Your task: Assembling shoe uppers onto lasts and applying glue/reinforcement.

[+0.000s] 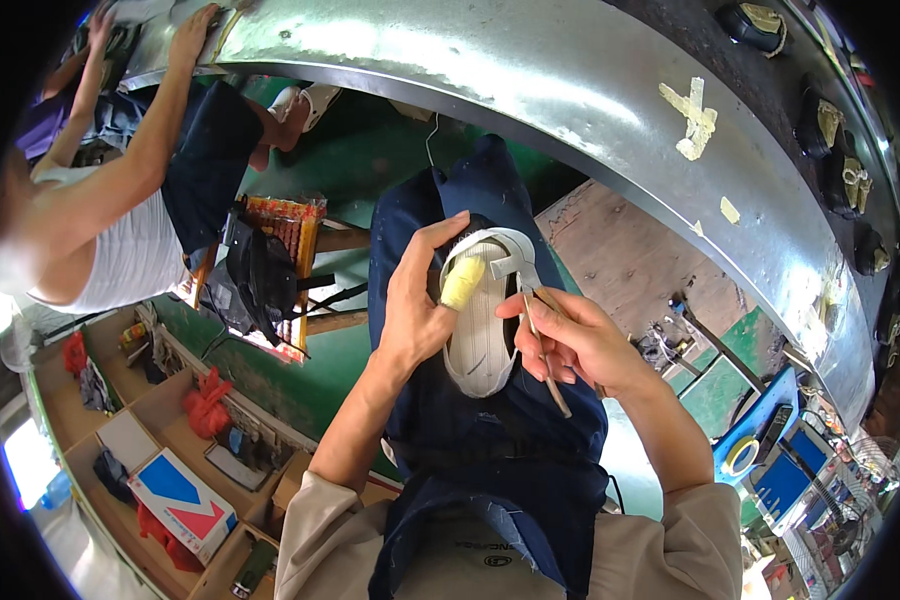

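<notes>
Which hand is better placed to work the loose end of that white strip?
Probably the right hand: it holds a thin tool close to the loose end of the white strip. The left hand is occupied holding the pale sole.

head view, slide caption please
Left hand with yellow-wrapped thumb holds a pale-soled shoe; right hand holds a slim tool near a white strip.

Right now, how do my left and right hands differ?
Your left hand has a yellow wrap on its thumb; your right hand shows none. The left hand holds the pale shoe part, fingers spread, while the right hand holds a slim tool, fingers curled. Both are above your dark apron.
</notes>
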The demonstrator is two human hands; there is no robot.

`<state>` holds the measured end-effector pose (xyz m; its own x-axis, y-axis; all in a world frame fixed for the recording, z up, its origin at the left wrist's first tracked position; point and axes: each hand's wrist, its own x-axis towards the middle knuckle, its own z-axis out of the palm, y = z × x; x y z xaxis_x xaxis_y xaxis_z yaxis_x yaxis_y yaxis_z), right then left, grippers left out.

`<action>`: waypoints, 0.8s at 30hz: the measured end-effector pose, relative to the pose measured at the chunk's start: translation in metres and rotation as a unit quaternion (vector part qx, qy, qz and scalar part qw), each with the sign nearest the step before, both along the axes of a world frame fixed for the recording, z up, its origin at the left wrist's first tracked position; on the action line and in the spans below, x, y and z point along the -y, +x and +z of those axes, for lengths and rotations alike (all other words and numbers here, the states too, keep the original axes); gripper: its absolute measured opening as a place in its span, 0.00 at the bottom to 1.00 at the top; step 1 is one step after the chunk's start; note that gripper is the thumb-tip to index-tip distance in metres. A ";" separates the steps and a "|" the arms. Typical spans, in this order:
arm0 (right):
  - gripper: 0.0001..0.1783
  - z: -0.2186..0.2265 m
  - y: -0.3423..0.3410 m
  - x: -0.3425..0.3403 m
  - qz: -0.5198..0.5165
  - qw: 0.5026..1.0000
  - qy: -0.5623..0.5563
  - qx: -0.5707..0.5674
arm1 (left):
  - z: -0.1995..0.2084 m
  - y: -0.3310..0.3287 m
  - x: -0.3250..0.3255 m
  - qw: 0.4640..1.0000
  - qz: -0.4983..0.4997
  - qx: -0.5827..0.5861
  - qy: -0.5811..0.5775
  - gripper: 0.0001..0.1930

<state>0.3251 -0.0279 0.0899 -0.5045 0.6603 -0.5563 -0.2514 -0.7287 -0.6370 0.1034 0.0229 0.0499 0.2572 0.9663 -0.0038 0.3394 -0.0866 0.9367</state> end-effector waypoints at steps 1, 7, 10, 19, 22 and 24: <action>0.21 -0.001 0.000 0.001 0.011 0.999 0.035 0.040 | 0.004 0.001 0.001 1.000 0.009 0.016 -0.021 0.24; 0.14 -0.029 -0.024 0.015 0.030 0.857 0.342 0.385 | -0.008 -0.004 0.003 0.999 0.022 0.003 0.035 0.21; 0.14 -0.024 -0.027 0.018 0.043 0.876 0.302 0.375 | -0.005 -0.004 0.009 0.996 0.033 0.054 -0.055 0.21; 0.11 0.004 -0.022 0.021 0.087 0.870 0.309 0.373 | -0.021 -0.004 -0.001 0.997 0.033 0.037 -0.064 0.24; 0.10 0.017 -0.037 0.014 -0.054 0.859 0.336 0.381 | -0.024 -0.007 0.000 0.994 0.038 0.061 -0.088 0.24; 0.10 -0.004 -0.048 0.002 -0.121 0.846 0.359 0.376 | -0.024 -0.008 0.001 0.991 0.037 0.082 -0.096 0.25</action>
